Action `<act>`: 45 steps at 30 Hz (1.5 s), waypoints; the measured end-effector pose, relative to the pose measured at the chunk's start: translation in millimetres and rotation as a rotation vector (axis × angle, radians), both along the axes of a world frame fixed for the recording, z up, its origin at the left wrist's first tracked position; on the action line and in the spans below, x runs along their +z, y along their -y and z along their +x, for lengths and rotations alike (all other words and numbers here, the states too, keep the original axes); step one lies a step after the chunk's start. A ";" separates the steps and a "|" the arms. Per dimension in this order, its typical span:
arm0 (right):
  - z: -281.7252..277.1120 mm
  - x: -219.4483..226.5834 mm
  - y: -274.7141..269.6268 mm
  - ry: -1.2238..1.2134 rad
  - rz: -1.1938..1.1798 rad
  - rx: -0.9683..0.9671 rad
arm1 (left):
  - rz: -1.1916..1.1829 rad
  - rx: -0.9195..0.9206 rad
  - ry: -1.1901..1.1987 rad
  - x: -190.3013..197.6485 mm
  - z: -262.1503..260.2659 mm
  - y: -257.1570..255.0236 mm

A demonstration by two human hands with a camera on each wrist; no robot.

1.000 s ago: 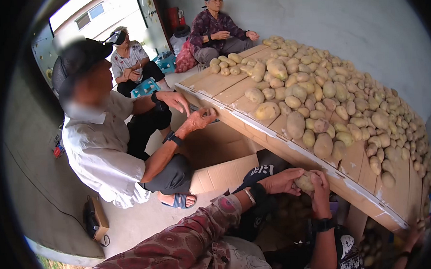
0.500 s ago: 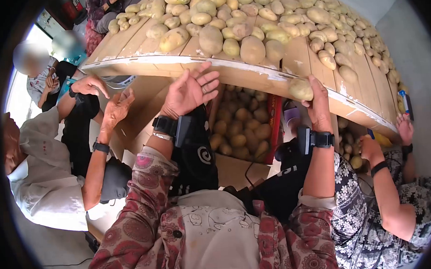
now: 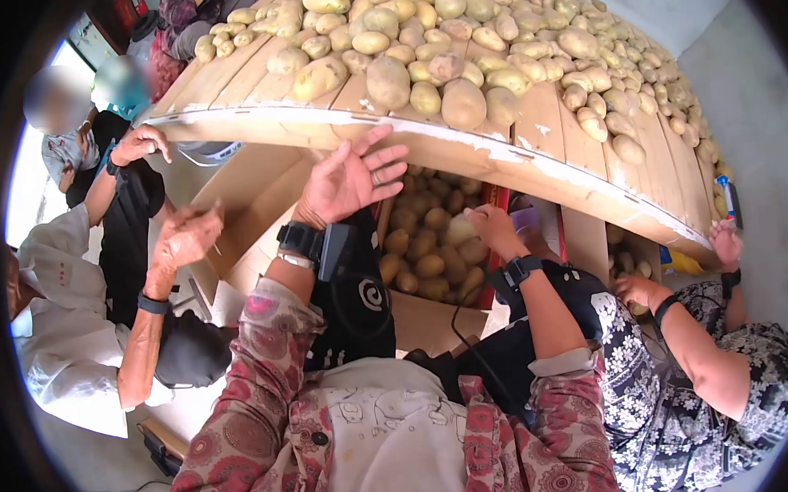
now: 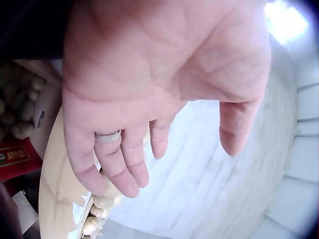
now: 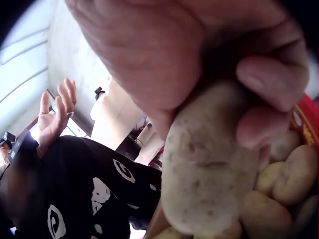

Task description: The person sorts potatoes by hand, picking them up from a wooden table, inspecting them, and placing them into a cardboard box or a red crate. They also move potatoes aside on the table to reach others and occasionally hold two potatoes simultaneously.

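Observation:
In the head view my left hand (image 3: 352,179) is raised palm up before the table's front edge, fingers spread and holding nothing. The left wrist view shows the same empty hand (image 4: 164,74), with a ring on one finger. My right hand (image 3: 496,231) is low over a box of potatoes (image 3: 426,264) beneath the table edge. Seen from the right wrist, its fingers (image 5: 264,127) curl round a large pale potato (image 5: 204,169), just above other potatoes (image 5: 264,214).
Many potatoes (image 3: 463,104) lie on the cardboard-topped table (image 3: 556,133). At the left, a person in a white shirt (image 3: 64,348) holds both hands near an open carton (image 3: 260,190). Another person in a flowered top (image 3: 681,383) reaches into a box at the right.
My right hand has moved down from the table edge to the box, still gripping the potato. My left hand has barely moved. The neighbour's hands at the left have shifted.

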State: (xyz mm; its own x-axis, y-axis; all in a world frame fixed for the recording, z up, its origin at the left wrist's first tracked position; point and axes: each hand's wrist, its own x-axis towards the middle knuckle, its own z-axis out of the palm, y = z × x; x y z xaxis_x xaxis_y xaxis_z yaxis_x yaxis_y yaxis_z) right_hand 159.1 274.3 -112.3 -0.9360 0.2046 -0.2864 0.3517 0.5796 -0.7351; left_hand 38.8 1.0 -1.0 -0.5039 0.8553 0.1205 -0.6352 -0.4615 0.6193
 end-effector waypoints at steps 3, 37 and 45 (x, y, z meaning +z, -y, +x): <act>-23.9 -3.6 8.3 -0.111 -0.490 -0.293 | 0.033 -0.029 -0.005 -0.3 -0.4 -1.3; -94.6 122.7 -38.5 -0.725 0.349 -0.127 | -0.069 -0.049 -0.041 4.5 7.1 -10.3; -29.2 136.5 -86.3 -0.621 -1.345 -0.416 | -0.073 -0.048 -0.049 2.0 6.0 -8.4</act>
State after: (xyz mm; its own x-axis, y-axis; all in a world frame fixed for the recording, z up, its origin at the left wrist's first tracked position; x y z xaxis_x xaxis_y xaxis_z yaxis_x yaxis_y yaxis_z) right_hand 129.9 360.6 24.2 -0.9176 0.3919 -0.0663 -0.2350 -0.6694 -0.7047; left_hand 44.8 9.4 1.1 -0.4572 0.8857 0.0804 -0.6238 -0.3838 0.6809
